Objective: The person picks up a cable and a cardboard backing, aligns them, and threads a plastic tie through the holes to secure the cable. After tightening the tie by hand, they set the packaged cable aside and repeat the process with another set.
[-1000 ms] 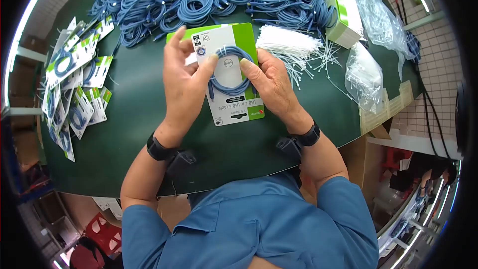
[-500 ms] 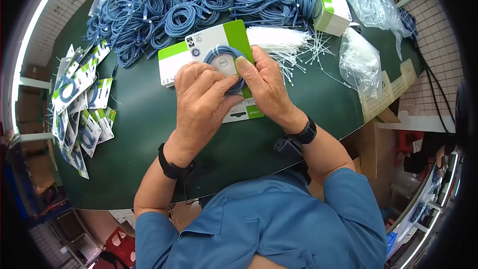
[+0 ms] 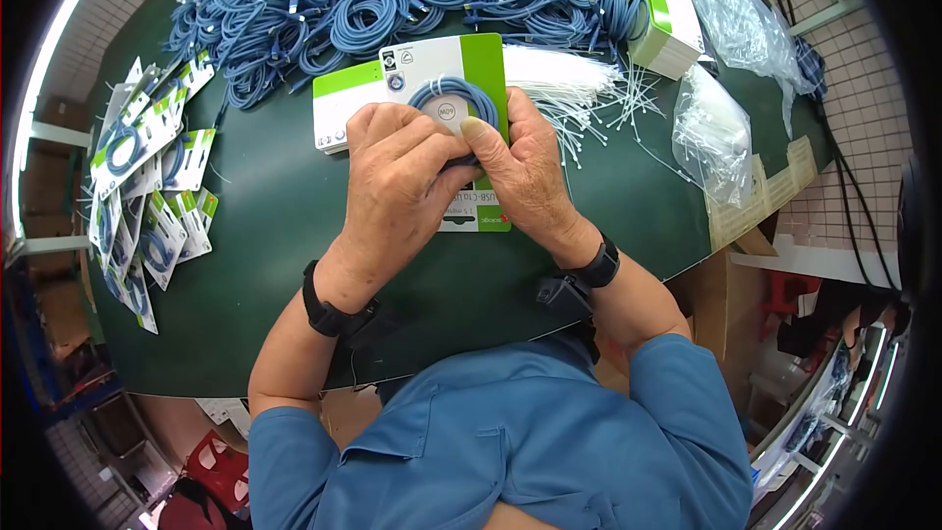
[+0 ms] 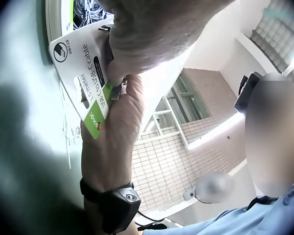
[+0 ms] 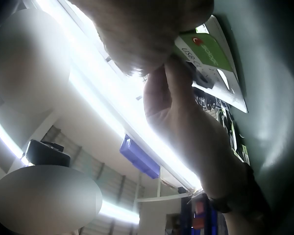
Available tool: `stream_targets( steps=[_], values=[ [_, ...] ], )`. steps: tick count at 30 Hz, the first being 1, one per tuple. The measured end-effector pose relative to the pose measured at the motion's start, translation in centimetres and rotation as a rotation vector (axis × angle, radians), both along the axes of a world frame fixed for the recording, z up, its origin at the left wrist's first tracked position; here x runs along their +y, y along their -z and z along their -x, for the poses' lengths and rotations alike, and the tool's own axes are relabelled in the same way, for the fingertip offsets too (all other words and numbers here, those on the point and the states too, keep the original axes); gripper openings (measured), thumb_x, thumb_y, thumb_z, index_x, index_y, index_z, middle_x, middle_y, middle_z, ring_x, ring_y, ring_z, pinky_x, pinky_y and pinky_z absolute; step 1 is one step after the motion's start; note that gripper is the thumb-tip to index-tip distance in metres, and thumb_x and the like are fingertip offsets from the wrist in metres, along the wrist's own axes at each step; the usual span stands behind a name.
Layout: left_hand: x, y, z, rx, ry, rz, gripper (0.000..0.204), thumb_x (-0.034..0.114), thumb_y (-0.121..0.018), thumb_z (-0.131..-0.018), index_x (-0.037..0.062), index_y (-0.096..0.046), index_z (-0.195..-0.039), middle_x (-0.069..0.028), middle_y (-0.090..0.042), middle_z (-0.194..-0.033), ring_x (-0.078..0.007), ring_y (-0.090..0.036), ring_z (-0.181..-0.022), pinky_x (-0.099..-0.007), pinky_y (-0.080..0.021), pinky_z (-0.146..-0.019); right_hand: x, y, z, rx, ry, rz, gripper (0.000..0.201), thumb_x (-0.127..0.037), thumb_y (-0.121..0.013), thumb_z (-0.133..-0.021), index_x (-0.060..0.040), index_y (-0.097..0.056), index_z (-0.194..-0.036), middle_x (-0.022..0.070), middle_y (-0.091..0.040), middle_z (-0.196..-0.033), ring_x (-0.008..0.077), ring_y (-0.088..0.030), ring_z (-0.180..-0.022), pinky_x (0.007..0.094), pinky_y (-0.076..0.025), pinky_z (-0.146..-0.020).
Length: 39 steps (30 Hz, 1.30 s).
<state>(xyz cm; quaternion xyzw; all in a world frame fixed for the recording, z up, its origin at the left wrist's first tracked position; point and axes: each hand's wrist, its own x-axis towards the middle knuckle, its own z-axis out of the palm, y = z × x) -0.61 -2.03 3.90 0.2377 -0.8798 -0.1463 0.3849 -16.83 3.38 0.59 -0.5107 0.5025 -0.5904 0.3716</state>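
Note:
A white and green cardboard backing card (image 3: 481, 69) for a USB-C cable is held upside down in front of the body. On its face lies a coiled blue USB-C cable (image 3: 481, 98), tied to the card near the top by white cable ties (image 3: 435, 86). My right hand (image 3: 533, 177) grips the card's right edge, its thumb pressing on the coil. My left hand (image 3: 397, 177) bends its fingers over the coil's lower left part and pinches the cable there; the fingertips are partly hidden. In the left wrist view, the card's printed lower end (image 4: 88, 73) stands beside both hands.
Behind the card lies a stack of backing cards (image 3: 339, 108). Coiled blue cables (image 3: 363, 20) are heaped at the back. Finished cable cards (image 3: 147, 167) pile up at left. White cable ties (image 3: 559, 79), a card stack (image 3: 672, 25) and a bag of ties (image 3: 711, 132) lie at right.
My left hand has moved from the card's left edge, fingers spread, onto the coil, where its fingers now curl and pinch. My right hand keeps its grip on the card.

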Motion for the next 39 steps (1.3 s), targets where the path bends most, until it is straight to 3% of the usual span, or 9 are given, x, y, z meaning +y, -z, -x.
stream_targets(
  steps=[8,11,17,26,30,34,37,38,39],
  values=[
    [-0.2,1.6,0.3,0.038,-0.034,-0.032,0.017,0.007,-0.083,-0.073,0.0096,-0.07,-0.083,-0.0007,-0.062,-0.079,-0.0242,-0.059,-0.087,-0.0418,-0.038,-0.094,-0.3,0.2,-0.9,0.078,0.088,0.054,0.019,-0.018,-0.062,-0.105,0.0001,-0.058,-0.11,0.0112,-0.066,-0.091,0.0157,-0.061,-0.083,0.033,-0.052,-0.073],
    [-0.4,2.4,0.6,0.066,-0.027,0.036,0.018,0.008,-0.084,-0.073,0.0093,-0.072,-0.086,-0.001,-0.062,-0.079,-0.0237,-0.059,-0.087,-0.0414,-0.041,-0.092,-0.5,0.9,-0.4,0.108,0.125,0.03,0.02,-0.014,-0.059,-0.107,0.0015,-0.061,-0.12,0.0038,-0.067,-0.101,0.0082,-0.058,-0.091,0.027,-0.051,-0.082],
    [-1.3,3.0,0.5,0.077,0.066,0.075,0.019,0.008,-0.077,-0.076,0.0094,-0.074,-0.094,-0.0011,-0.063,-0.086,-0.0227,-0.06,-0.087,-0.0404,-0.045,-0.09,-1.0,0.9,1.1,0.254,0.156,0.005,0.017,-0.012,-0.058,-0.105,0.0009,-0.064,-0.116,0.0016,-0.066,-0.094,0.007,-0.056,-0.087,0.0271,-0.05,-0.078],
    [-1.8,2.6,-1.1,0.021,0.063,0.086,0.018,0.013,-0.075,-0.079,0.0129,-0.077,-0.097,0.0001,-0.065,-0.092,-0.0219,-0.062,-0.095,-0.0372,-0.046,-0.091,-0.6,1.0,0.4,0.019,0.12,0.006,0.018,-0.012,-0.057,-0.107,0.0017,-0.061,-0.118,0.0081,-0.067,-0.101,0.0138,-0.061,-0.089,0.0305,-0.051,-0.081],
    [-1.7,3.1,-2.2,0.066,0.13,0.051,0.026,0.013,-0.079,-0.078,0.0134,-0.076,-0.104,-0.001,-0.065,-0.092,-0.0228,-0.062,-0.095,-0.0384,-0.048,-0.088,-0.5,1.1,0.5,0.21,0.057,0.06,0.019,-0.012,-0.057,-0.107,0.0017,-0.06,-0.12,0.0077,-0.067,-0.104,0.0129,-0.06,-0.091,0.0293,-0.051,-0.083],
    [0.1,1.5,-3.6,0.284,0.069,0.132,0.035,0.01,-0.081,-0.079,0.0095,-0.073,-0.113,-0.0035,-0.064,-0.089,-0.0235,-0.062,-0.098,-0.0383,-0.05,-0.084,-0.2,-0.3,-0.2,0.096,0.038,0.094,0.022,-0.014,-0.057,-0.108,0.0012,-0.059,-0.124,0.0069,-0.067,-0.108,0.013,-0.061,-0.094,0.0289,-0.051,-0.086],
    [2.2,0.1,-4.8,0.436,-0.211,-0.347,0.03,0.008,-0.075,-0.09,0.0043,-0.069,-0.119,-0.0043,-0.065,-0.088,-0.0182,-0.064,-0.088,-0.0331,-0.054,-0.073,0.0,-1.1,0.0,-0.069,-0.013,0.071,0.025,-0.016,-0.056,-0.109,0.0013,-0.058,-0.127,0.0066,-0.067,-0.11,0.0128,-0.061,-0.097,0.0283,-0.051,-0.087],
    [2.5,0.2,-5.2,0.439,-0.216,-0.339,0.03,0.008,-0.075,-0.09,0.0043,-0.069,-0.119,-0.0043,-0.065,-0.088,-0.0182,-0.064,-0.088,-0.0331,-0.054,-0.073,0.1,-1.2,0.1,-0.147,-0.025,0.052,0.026,-0.017,-0.056,-0.109,0.0014,-0.057,-0.128,0.0065,-0.066,-0.112,0.0127,-0.061,-0.098,0.028,-0.05,-0.087],
    [2.8,0.5,-5.7,0.375,-0.097,-0.641,0.026,0.008,-0.073,-0.093,0.0027,-0.069,-0.118,-0.004,-0.065,-0.088,-0.0157,-0.064,-0.084,-0.0307,-0.053,-0.069,0.3,-1.1,0.0,-0.146,-0.03,0.058,0.026,-0.017,-0.056,-0.109,0.0014,-0.057,-0.128,0.0065,-0.066,-0.112,0.0127,-0.061,-0.098,0.028,-0.05,-0.087]
  ],
)
